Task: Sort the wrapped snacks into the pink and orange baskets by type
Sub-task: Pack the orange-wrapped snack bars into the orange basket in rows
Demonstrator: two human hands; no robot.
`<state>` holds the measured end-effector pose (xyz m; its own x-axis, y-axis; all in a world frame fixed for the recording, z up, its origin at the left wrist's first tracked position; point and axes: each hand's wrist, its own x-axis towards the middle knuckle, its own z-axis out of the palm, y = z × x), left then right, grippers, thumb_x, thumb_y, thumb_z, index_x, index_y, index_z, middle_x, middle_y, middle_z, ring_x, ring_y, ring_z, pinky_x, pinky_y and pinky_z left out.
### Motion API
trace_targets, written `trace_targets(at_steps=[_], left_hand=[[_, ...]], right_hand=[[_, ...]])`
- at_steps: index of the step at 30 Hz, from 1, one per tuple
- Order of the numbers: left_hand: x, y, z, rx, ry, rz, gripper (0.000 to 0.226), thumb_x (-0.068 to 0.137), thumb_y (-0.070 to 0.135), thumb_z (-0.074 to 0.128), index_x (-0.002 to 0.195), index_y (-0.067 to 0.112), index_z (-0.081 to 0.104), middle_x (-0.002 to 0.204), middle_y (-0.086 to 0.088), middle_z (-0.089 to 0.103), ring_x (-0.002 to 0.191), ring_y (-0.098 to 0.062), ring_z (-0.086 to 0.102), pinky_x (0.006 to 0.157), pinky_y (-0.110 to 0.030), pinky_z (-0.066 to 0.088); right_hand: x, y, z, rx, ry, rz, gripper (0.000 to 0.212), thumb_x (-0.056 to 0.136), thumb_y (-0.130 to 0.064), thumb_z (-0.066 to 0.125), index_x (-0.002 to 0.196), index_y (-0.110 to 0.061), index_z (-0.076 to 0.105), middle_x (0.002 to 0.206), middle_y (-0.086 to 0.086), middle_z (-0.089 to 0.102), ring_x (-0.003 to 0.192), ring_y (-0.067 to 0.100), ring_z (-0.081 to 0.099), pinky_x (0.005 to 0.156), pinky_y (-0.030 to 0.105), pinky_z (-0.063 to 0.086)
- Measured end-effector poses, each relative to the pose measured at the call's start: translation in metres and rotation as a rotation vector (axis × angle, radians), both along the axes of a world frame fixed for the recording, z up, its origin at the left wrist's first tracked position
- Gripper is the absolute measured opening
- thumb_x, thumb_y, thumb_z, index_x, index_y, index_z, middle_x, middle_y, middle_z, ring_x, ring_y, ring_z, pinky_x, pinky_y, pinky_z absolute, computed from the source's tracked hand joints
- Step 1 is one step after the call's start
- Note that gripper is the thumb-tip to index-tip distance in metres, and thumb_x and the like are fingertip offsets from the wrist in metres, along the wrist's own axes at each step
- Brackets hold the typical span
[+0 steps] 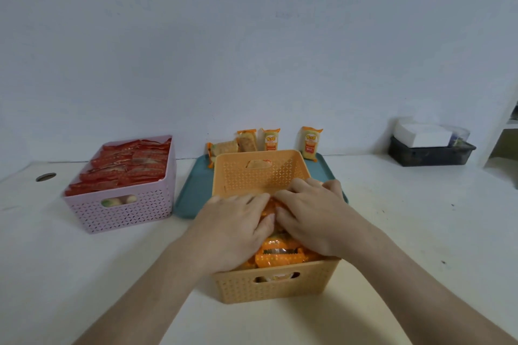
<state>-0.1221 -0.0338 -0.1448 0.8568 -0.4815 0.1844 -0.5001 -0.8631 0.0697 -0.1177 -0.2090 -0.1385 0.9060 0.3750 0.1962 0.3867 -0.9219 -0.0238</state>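
Note:
The orange basket (260, 173) stands in front of me, its far end resting on a teal tray (193, 190). Orange-wrapped snacks (280, 252) fill its near half. My left hand (238, 221) and my right hand (311, 210) lie palm down side by side on those snacks, fingers pressing on the wrappers; whether either grips one is hidden. The pink basket (126, 213) stands to the left, full of red-wrapped snacks (131, 162). Several orange-wrapped snacks (271, 139) lean against the wall behind the orange basket.
A dark bin (429, 155) holding a white box sits at the back right. A round cable hole (45, 177) is in the white tabletop at the far left. A white shelf edge (501, 134) stands at the right border.

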Motion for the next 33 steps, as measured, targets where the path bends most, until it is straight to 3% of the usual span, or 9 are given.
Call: trace_targets(at_steps=[3, 5, 9, 13, 17, 23, 26, 28, 33], left_hand=[[-0.011, 0.000, 0.003, 0.037, 0.080, 0.041, 0.061, 0.094, 0.062, 0.011, 0.149, 0.035, 0.019, 0.149, 0.016, 0.037, 0.135, -0.007, 0.032, 0.112, -0.040, 0.026], [-0.014, 0.003, 0.015, -0.008, 0.139, 0.054, 0.068, 0.090, 0.066, 0.011, 0.151, 0.036, 0.012, 0.153, 0.014, 0.031, 0.140, -0.007, 0.024, 0.114, -0.038, 0.021], [0.001, 0.022, 0.043, -0.616, 0.085, 0.066, 0.049, 0.092, 0.054, 0.033, 0.137, 0.039, 0.043, 0.137, 0.013, 0.051, 0.124, -0.002, 0.045, 0.102, -0.028, 0.037], [0.046, 0.046, 0.057, -1.071, -0.091, 0.220, 0.025, 0.100, 0.022, 0.043, 0.119, 0.025, 0.060, 0.120, 0.009, 0.062, 0.108, -0.009, 0.058, 0.093, -0.033, 0.048], [0.104, 0.058, 0.051, -1.286, 0.173, 0.356, 0.021, 0.100, 0.022, 0.042, 0.107, 0.026, 0.061, 0.119, -0.001, 0.062, 0.111, -0.017, 0.059, 0.091, -0.034, 0.050], [0.170, 0.050, 0.012, -1.038, 0.489, 0.480, 0.020, 0.097, 0.034, 0.050, 0.109, 0.020, 0.061, 0.117, -0.003, 0.063, 0.102, -0.017, 0.061, 0.072, -0.028, 0.047], [0.193, 0.044, 0.003, -0.778, 0.693, 0.412, 0.034, 0.092, 0.038, 0.059, 0.122, 0.022, 0.056, 0.110, 0.007, 0.061, 0.091, -0.004, 0.058, 0.062, -0.014, 0.045], [0.217, 0.041, -0.003, -0.489, 0.730, 0.335, 0.058, 0.089, 0.035, 0.065, 0.141, 0.022, 0.042, 0.133, 0.005, 0.052, 0.099, -0.001, 0.052, 0.060, -0.007, 0.041], [0.251, 0.021, -0.017, -0.271, 0.675, 0.178, 0.096, 0.072, 0.030, 0.083, 0.149, 0.031, 0.026, 0.149, 0.003, 0.040, 0.130, -0.015, 0.046, 0.103, -0.027, 0.041]], right_hand=[[-0.005, -0.007, 0.001, 0.122, 0.079, 0.064, 0.045, 0.097, -0.055, 0.021, 0.132, -0.041, 0.046, 0.126, -0.010, 0.050, 0.122, 0.013, 0.041, 0.105, 0.048, 0.024], [-0.006, -0.016, 0.004, 0.394, 0.063, 0.107, 0.050, 0.093, -0.064, 0.028, 0.136, -0.043, 0.044, 0.136, -0.017, 0.047, 0.129, 0.006, 0.038, 0.108, 0.044, 0.026], [0.013, -0.043, 0.024, 1.006, -0.087, -0.001, 0.026, 0.095, -0.028, 0.056, 0.120, -0.029, 0.060, 0.119, -0.012, 0.062, 0.109, 0.001, 0.055, 0.090, 0.015, 0.040], [0.060, -0.077, 0.018, 0.817, 0.082, -0.227, 0.043, 0.091, -0.018, 0.060, 0.131, -0.027, 0.051, 0.127, 0.002, 0.058, 0.111, 0.014, 0.055, 0.087, 0.026, 0.041], [0.101, -0.085, -0.002, 0.493, 0.426, -0.336, 0.071, 0.087, -0.028, 0.067, 0.148, -0.028, 0.029, 0.143, 0.010, 0.046, 0.119, 0.024, 0.052, 0.094, 0.035, 0.047], [0.144, -0.069, -0.023, 0.180, 0.512, -0.332, 0.077, 0.089, -0.043, 0.062, 0.151, -0.023, 0.022, 0.151, 0.007, 0.040, 0.131, 0.024, 0.046, 0.103, 0.036, 0.041], [0.172, -0.061, -0.030, 0.373, 0.528, -0.336, 0.078, 0.089, -0.049, 0.058, 0.151, -0.020, 0.023, 0.148, 0.010, 0.043, 0.121, 0.024, 0.055, 0.096, 0.034, 0.048], [0.192, -0.055, -0.032, 0.594, 0.625, -0.298, 0.083, 0.087, -0.044, 0.063, 0.153, -0.020, 0.018, 0.147, 0.011, 0.042, 0.108, 0.023, 0.061, 0.082, 0.031, 0.056], [0.222, -0.032, -0.031, 0.780, 0.796, -0.115, 0.088, 0.083, -0.016, 0.073, 0.153, -0.020, 0.018, 0.146, 0.013, 0.044, 0.110, 0.022, 0.056, 0.079, 0.032, 0.056]])
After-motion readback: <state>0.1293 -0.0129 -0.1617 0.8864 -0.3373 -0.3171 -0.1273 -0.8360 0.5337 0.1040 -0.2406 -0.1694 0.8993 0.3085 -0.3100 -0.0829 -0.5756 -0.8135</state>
